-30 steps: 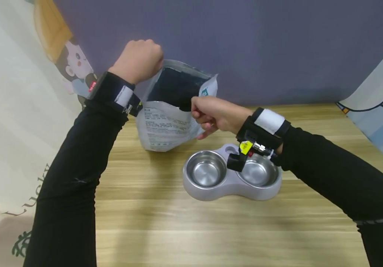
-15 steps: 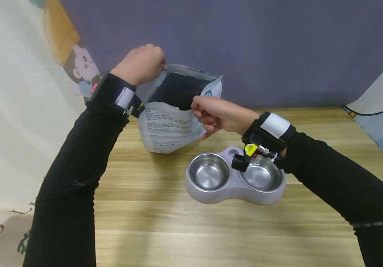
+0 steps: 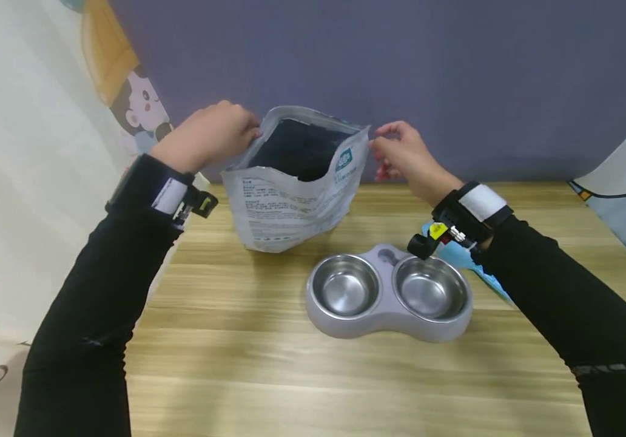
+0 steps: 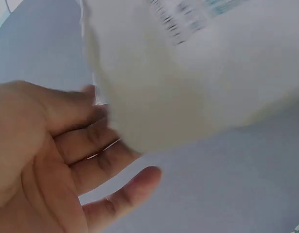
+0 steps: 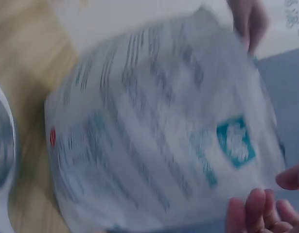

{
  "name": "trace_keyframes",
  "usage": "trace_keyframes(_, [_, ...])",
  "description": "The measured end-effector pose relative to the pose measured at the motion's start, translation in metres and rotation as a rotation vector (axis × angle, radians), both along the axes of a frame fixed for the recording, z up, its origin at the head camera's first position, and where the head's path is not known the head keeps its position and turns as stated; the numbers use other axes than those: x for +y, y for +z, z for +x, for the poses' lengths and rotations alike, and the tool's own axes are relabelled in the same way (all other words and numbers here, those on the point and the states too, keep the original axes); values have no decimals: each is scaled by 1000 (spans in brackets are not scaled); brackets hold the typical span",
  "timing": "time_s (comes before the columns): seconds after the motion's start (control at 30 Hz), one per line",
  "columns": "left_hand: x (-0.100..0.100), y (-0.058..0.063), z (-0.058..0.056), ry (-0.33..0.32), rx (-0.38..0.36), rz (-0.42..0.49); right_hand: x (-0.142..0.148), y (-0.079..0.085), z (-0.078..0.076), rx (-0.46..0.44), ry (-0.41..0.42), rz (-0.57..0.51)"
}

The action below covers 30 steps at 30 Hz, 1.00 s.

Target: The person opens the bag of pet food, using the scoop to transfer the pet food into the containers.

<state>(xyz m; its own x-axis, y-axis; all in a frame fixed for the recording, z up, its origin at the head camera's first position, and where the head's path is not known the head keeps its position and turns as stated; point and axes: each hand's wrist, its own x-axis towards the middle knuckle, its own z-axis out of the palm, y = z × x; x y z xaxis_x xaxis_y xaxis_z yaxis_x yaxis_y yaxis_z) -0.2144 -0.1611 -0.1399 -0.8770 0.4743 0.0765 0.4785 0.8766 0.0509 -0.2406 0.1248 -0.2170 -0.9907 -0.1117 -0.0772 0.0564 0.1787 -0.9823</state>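
"Where's our bag (image 3: 291,212), and have we got it?"

"Behind and left of the double bowl (image 3: 385,318), its mouth gaping. Our left hand (image 3: 209,136) pinches its left edge; our right hand (image 3: 411,159) is at the right corner, though we can't tell whether it grips."

"How should we hold it?"

"We'd secure both sides evenly, spreading the mouth without tipping."

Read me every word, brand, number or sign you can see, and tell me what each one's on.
"SO": large slanted letters on the pale backdrop, lower left of the head view.
White bag, printed lines: too small or blurred to read.
Teal square on the bag: white marks, unreadable.
Yellow tag at the right wrist: too small.
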Motion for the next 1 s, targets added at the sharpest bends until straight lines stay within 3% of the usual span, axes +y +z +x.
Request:
trace_keyframes(0.2, [-24, -23, 29, -8, -27, 129, 11, -11, -12, 87, 40, 131])
trace_keyframes(0.37, [-43, -48, 45, -25, 29, 305, 13, -16, -17, 126, 53, 148])
trace_keyframes(0.53, [-51, -73, 45, -105, 216, 474, 13, -17, -19, 197, 33, 134])
trace_keyframes(0.63, [-52, -85, 44, -107, 294, 550, 14, -21, -20, 240, 35, 112])
trace_keyframes(0.83, [-53, -102, 48, -71, 370, 633, 14, -31, -21, 283, 60, 70])
trace_keyframes(1.0, [-51, -105, 53, -84, 399, 646, 16, -34, -17, 298, 67, 15])
